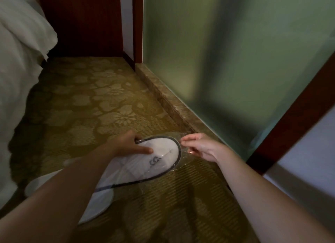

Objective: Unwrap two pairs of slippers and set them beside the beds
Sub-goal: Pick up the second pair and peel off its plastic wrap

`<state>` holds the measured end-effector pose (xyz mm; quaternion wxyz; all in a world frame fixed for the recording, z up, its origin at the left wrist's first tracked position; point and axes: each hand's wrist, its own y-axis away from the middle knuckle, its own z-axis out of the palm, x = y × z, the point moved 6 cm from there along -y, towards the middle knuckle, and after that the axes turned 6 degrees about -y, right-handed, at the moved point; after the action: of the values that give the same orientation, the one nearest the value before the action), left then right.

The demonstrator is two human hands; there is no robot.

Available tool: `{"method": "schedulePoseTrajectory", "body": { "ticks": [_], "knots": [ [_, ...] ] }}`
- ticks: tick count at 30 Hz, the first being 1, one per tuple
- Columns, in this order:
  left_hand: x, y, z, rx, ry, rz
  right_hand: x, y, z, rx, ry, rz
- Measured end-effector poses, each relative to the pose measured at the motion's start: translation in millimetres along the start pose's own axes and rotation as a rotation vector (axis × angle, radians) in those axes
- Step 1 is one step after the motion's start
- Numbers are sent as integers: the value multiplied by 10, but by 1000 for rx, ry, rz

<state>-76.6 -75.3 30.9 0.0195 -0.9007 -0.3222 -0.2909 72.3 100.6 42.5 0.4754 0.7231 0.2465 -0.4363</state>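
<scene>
This looks like a hotel bedroom: a bed (pixel 16 65) with white linen, a gold floral carpet (pixel 87 101), dark wood panelling (pixel 81 21), a frosted glass wall (pixel 226 52), and wrapped disposable slippers (pixel 157 161).

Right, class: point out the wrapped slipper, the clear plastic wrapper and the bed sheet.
wrapped slipper (pixel 163 152), head view, white toe top.
clear plastic wrapper (pixel 184 164), head view, loose edge beyond the toe.
bed sheet (pixel 20 65), head view, hanging side.
</scene>
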Motion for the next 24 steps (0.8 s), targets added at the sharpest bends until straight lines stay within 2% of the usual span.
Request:
{"method": "schedulePoseTrajectory", "body": {
  "ticks": [13,24],
  "knots": [
    [67,37,17,-39,30,0,-9,78,130,-103,189,41],
    [38,14,-43,22,43,-40,-114,-1,-91,83,114,-122]
  ]
}}
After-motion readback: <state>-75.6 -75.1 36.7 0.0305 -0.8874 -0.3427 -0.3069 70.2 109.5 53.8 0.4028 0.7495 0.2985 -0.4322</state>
